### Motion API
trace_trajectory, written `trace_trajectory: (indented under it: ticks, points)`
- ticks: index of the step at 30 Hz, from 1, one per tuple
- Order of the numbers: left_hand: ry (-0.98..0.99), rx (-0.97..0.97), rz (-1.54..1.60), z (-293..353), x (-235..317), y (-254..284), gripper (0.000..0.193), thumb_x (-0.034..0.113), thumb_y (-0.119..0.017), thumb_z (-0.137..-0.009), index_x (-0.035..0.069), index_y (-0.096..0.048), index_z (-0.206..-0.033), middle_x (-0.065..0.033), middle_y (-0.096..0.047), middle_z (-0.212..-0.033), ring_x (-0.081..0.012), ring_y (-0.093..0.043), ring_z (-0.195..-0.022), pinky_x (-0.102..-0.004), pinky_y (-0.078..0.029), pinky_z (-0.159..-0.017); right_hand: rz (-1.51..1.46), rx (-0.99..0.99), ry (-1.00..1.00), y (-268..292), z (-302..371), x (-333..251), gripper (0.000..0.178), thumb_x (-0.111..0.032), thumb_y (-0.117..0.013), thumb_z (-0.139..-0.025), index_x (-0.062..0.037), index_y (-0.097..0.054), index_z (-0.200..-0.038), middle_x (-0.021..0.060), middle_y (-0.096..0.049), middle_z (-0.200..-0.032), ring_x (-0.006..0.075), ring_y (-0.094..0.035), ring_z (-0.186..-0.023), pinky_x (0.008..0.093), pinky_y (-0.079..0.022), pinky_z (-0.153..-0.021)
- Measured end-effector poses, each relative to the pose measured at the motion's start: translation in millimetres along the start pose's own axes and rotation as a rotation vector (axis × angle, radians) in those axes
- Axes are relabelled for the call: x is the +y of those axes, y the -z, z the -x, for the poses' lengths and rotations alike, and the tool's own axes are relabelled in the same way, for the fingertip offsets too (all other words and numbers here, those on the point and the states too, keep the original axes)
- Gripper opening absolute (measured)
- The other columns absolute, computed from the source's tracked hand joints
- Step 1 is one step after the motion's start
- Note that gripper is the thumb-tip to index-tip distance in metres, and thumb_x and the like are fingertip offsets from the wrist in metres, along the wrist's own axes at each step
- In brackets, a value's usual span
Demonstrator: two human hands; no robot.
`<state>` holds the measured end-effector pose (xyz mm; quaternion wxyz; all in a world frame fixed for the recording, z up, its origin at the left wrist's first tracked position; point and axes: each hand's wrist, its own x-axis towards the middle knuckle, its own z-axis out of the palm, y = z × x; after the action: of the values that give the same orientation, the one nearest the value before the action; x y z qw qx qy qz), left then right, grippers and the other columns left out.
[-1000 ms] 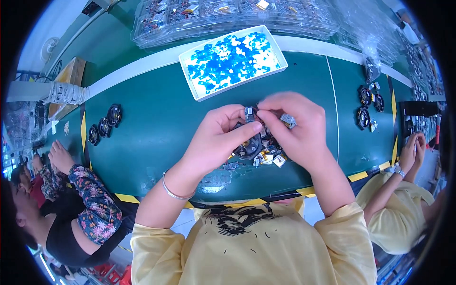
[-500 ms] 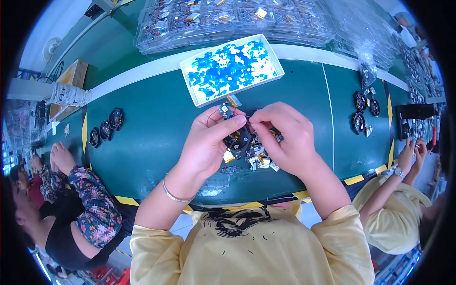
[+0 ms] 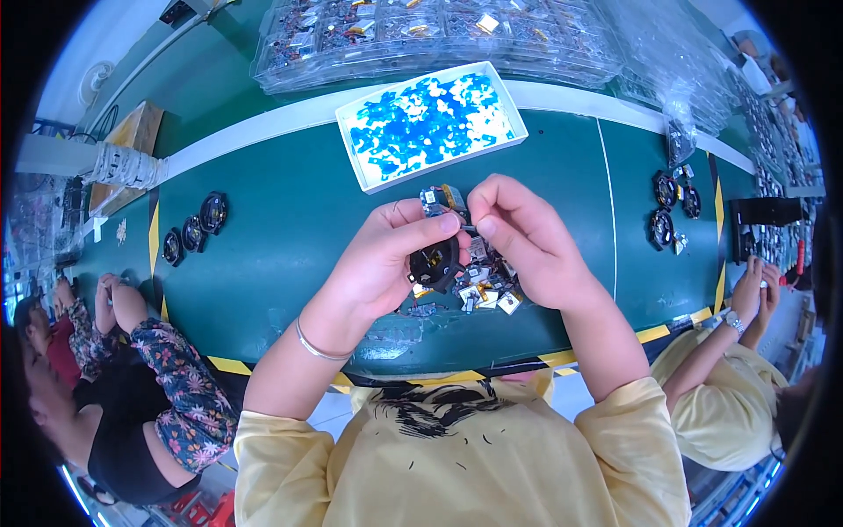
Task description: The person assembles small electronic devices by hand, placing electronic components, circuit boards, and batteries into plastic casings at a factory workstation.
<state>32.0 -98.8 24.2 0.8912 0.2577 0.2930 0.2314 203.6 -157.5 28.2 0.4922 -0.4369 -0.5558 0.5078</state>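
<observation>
My left hand (image 3: 376, 256) is closed round the edge of a black round watch case (image 3: 436, 265), with its open inner side partly in view. Above the thumb, a small circuit board (image 3: 431, 201) and a flat silver-and-amber battery cell (image 3: 454, 198) stick up from the same grip. Thumb and forefinger of my right hand (image 3: 525, 241) pinch close to my left thumb tip, beside the board. What they pinch is too small to make out. Under both hands lies a pile of small boards and battery cells (image 3: 488, 288), partly hidden.
A white box (image 3: 443, 167) of small blue pieces stands beyond my hands. Behind it are clear plastic trays (image 3: 439, 48) of parts. Black cases lie in groups at left (image 3: 194, 233) and right (image 3: 662, 228). Co-workers sit on both sides.
The black case has tilted, so more of its inside shows. The board and cell stand more upright above my left thumb. My right hand has shifted slightly, still pinching.
</observation>
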Motion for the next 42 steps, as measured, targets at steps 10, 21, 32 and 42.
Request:
trace_trajectory:
  ticks: [10, 21, 32, 42]
  points:
    - [-0.033, -0.004, -0.002, 0.7, -3.0, -2.7, 0.014, 0.008, -0.063, -0.082, -0.002, -0.061, -0.091, -0.0116, -0.064, -0.082, -0.0191, -0.064, -0.071, -0.0294, -0.052, -0.067, -0.115, 0.003, -0.091, -5.1, 1.5, 4.8, 0.005, -0.006, -0.042, -0.092, -0.0049, -0.046, -0.089, -0.0012, -0.045, -0.084, 0.0046, -0.046, -0.075, 0.0198, -0.039, -0.067]
    - [-0.187, 0.115, -0.079, -1.7, -3.3, -1.6, 0.007, 0.010, -0.062, -0.083, 0.004, -0.059, -0.086, -0.0095, -0.063, -0.077, -0.0177, -0.063, -0.067, -0.0291, -0.052, -0.061, 0.931, 0.215, 0.056, 31.7, -9.4, 17.0, 0.010, 0.003, -0.059, -0.074, -0.0031, -0.065, -0.079, 0.0081, -0.053, -0.069, 0.0194, -0.052, -0.069, 0.0291, -0.041, -0.062]
    - [-0.312, 0.147, -0.127, -0.7, -8.1, -1.3, 0.008, 0.010, -0.063, -0.082, 0.002, -0.062, -0.084, -0.0049, -0.063, -0.075, -0.0115, -0.061, -0.068, -0.0248, -0.049, -0.063, 0.615, 0.289, 0.313, -20.2, 6.5, -9.0, 0.020, 0.001, -0.070, -0.067, -0.0025, -0.065, -0.086, 0.0085, -0.065, -0.079, 0.0174, -0.063, -0.067, 0.0253, -0.049, -0.062]
    - [-0.206, 0.052, -0.231, 11.5, -0.3, -17.7, 0.030, -0.005, -0.046, -0.082, -0.002, -0.051, -0.111, -0.0112, -0.059, -0.103, -0.0194, -0.063, -0.087, -0.0305, -0.059, -0.066, 0.041, 0.350, -0.072, -5.6, 5.2, -12.6, 0.010, 0.008, -0.063, -0.068, 0.0014, -0.060, -0.075, 0.0052, -0.060, -0.077, 0.0105, -0.057, -0.069, 0.0213, -0.044, -0.064]
